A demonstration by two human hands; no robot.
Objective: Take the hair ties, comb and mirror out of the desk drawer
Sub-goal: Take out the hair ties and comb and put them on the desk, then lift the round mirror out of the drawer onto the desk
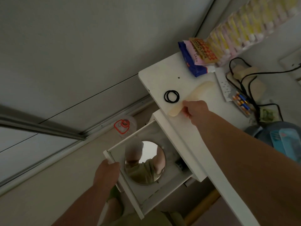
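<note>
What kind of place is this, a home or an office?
Probably a home room: a white desk holds hair ties, snack packets and a power strip, and the open drawer holds a mirror.

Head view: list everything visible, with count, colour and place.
hair ties: about three, black, on desk top
comb: one, cream, on desk top, in right grip
mirror: one, round, in open drawer
drawer: one, white, pulled out
desk: one, white
packets: blue and pink, desk's far end
power strip: one, white, with black cables
batteries: one pack, beside strip
left hand: on drawer front
right hand: holding comb
</note>
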